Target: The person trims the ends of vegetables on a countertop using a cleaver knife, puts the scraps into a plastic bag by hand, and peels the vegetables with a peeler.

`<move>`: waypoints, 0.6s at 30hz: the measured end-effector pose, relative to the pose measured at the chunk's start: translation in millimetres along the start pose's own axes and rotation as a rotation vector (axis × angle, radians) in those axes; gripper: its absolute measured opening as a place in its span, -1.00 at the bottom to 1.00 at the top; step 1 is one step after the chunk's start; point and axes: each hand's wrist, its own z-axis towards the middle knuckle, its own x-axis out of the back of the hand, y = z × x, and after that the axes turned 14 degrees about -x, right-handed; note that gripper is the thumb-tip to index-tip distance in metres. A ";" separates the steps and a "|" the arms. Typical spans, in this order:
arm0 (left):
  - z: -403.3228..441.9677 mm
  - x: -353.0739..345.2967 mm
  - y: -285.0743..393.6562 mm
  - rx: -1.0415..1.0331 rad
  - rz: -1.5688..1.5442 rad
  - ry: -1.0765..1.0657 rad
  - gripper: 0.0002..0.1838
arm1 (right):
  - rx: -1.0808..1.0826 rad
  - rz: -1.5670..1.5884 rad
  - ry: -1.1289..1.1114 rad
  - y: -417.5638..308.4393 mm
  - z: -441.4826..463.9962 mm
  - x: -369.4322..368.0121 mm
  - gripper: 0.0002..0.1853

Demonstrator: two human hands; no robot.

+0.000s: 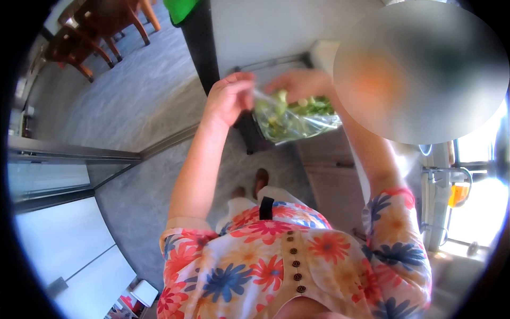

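Note:
A clear plastic bag (303,125) full of leafy green vegetables (284,114) hangs in front of me, below my two hands. My left hand (232,98) is closed at the bag's upper left edge, with its fingers pinched on the plastic. Over the top of the bag, my right hand (303,85) reaches in from the right and is at the greens. Motion smears its fingers, so I cannot tell what they grip. Pale cut stems show among the leaves just under that hand.
A dark bin-like frame (249,133) stands under the bag. Cabinet drawers (332,181) are on the right, by a sink faucet (451,171) and window. Wooden chairs (106,26) stand at upper left, beyond a sliding-door track (170,139). A large blurred oval covers the upper right.

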 end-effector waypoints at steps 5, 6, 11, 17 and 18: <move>1.7 -8.6 -3.2 -0.016 0.005 0.017 -0.83 | -0.158 -0.104 0.189 -3.9 5.7 -36.6 -0.53; 4.6 -13.0 -6.0 -0.034 0.010 -0.020 -0.82 | -0.107 -0.222 0.273 2.9 16.7 -50.9 -0.65; 11.9 -8.6 -9.0 -0.001 0.305 -0.073 -0.77 | -0.064 -0.191 0.488 -12.4 -0.3 -60.7 -0.71; 12.7 4.9 18.9 -0.306 1.066 -0.139 -0.66 | 0.141 0.362 1.004 -22.5 -76.5 -125.3 -0.64; 7.1 -12.3 7.9 -0.509 1.190 -0.186 -0.67 | 0.064 0.481 0.952 -5.4 -96.1 -146.3 -0.58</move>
